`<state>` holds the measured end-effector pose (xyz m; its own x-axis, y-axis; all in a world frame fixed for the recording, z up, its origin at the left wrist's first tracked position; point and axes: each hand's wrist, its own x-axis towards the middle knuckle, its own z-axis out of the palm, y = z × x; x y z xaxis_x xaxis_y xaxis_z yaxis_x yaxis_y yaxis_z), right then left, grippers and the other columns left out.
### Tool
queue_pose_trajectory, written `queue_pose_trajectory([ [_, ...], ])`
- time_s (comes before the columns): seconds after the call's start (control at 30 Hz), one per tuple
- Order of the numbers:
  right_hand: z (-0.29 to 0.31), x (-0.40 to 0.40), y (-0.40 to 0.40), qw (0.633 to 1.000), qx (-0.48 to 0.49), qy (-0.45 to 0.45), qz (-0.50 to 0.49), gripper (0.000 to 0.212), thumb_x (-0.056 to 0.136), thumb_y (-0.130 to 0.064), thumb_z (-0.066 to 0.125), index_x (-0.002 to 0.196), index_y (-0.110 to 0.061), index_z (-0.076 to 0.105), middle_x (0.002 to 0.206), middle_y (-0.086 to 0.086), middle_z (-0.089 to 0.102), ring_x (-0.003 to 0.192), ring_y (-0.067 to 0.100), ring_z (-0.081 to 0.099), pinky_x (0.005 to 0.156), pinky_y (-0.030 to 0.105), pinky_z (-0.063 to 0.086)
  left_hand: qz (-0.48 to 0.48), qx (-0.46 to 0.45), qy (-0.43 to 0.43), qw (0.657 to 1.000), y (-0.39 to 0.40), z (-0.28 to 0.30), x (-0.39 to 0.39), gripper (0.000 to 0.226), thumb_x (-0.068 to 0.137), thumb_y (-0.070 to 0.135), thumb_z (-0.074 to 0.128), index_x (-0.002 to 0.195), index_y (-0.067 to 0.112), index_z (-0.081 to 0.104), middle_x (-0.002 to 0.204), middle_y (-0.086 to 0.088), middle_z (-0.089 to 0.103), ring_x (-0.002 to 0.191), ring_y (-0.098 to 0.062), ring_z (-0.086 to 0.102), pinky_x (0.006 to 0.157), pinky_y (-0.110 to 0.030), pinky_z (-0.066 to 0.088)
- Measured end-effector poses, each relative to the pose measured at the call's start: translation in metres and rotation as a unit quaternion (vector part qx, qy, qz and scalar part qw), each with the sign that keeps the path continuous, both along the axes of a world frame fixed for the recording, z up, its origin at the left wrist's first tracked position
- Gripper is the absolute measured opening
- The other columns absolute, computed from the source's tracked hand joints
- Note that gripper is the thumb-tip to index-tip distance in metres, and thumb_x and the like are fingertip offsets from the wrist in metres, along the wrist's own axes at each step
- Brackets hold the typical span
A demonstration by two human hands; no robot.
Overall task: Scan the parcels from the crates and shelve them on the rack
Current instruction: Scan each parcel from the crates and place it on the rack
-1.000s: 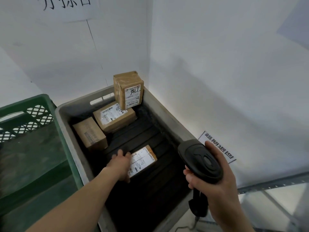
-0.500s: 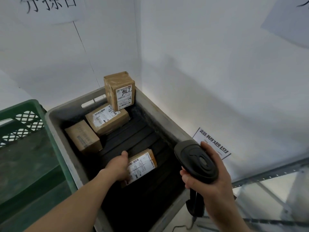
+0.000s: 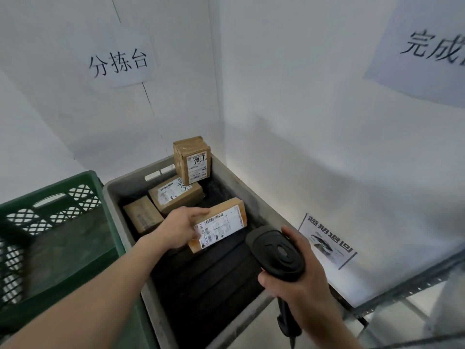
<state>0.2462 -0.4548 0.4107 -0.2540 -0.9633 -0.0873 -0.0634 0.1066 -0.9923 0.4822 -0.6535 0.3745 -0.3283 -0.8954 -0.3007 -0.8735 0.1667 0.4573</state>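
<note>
The parcel point(image 3: 221, 224) is held above the floor of the grey crate point(image 3: 254, 197), label side up — the left hand point(image 3: 180, 229) has its fingers clenched around its left end. The right hand point(image 3: 299, 285) grips the black scanner point(image 3: 275, 254) just beside it. Three more parcels point(image 3: 176, 195) sit at the far end of the crate — one upright. A green crate point(image 3: 63, 190) stands to the left.
</note>
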Motion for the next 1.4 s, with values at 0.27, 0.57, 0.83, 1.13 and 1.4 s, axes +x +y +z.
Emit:
queue_pose_trajectory([
  [0.27, 0.025, -0.007, 0.042, 0.996, -0.052, 0.052, 0.059, 0.092, 0.058, -0.005, 0.091, 0.138, -0.027, 0.051, 0.111, -0.022, 0.07, 0.105, -0.003, 0.066, 0.085, 0.01, 0.05, 0.006, -0.031, 0.017, 0.999, 0.048, 0.07, -0.017, 0.071, 0.085, 0.006, 0.074, 0.143, 0.04, 0.052, 0.13, 0.005, 0.058, 0.113, -0.014, 0.058, 0.099, -0.031, 0.049],
  [0.57, 0.039, -0.001, 0.096, 0.992, -0.091, 0.045, 0.069, 0.09, 0.054, -0.005, 0.088, 0.136, -0.022, 0.054, 0.108, -0.014, 0.073, 0.102, 0.0, 0.069, 0.085, 0.012, 0.052, -0.012, -0.051, 0.018, 0.998, 0.104, 0.097, -0.018, 0.073, 0.084, 0.003, 0.072, 0.145, 0.037, 0.05, 0.126, 0.005, 0.06, 0.104, -0.011, 0.059, 0.096, -0.029, 0.049],
  [0.83, 0.049, 0.022, 0.133, 0.994, -0.102, 0.026, 0.038, 0.092, 0.053, 0.0, 0.084, 0.138, -0.021, 0.054, 0.11, -0.018, 0.074, 0.099, 0.002, 0.072, 0.08, 0.011, 0.052, -0.047, -0.069, 0.026, 0.996, 0.127, 0.106, -0.008, 0.071, 0.086, 0.004, 0.071, 0.145, 0.037, 0.051, 0.116, 0.01, 0.059, 0.089, -0.008, 0.055, 0.08, -0.02, 0.044],
  [1.13, 0.058, 0.065, 0.177, 0.993, -0.109, 0.05, -0.005, 0.087, 0.055, -0.004, 0.084, 0.134, -0.023, 0.053, 0.106, -0.024, 0.072, 0.099, -0.001, 0.07, 0.08, 0.009, 0.051, -0.095, -0.091, 0.036, 0.991, 0.147, 0.108, 0.015, 0.071, 0.081, 0.002, 0.07, 0.142, 0.036, 0.055, 0.112, 0.006, 0.06, 0.097, -0.014, 0.054, 0.084, -0.023, 0.041],
  [1.4, 0.061, 0.087, 0.207, 0.989, -0.112, 0.084, -0.044, 0.075, 0.065, 0.019, 0.083, 0.115, -0.03, 0.057, 0.1, -0.022, 0.073, 0.094, 0.002, 0.071, 0.076, 0.01, 0.052, -0.126, -0.071, 0.066, 0.987, 0.164, 0.105, 0.02, 0.072, 0.082, 0.0, 0.069, 0.143, 0.036, 0.054, 0.12, 0.006, 0.058, 0.102, -0.012, 0.054, 0.077, -0.018, 0.04],
])
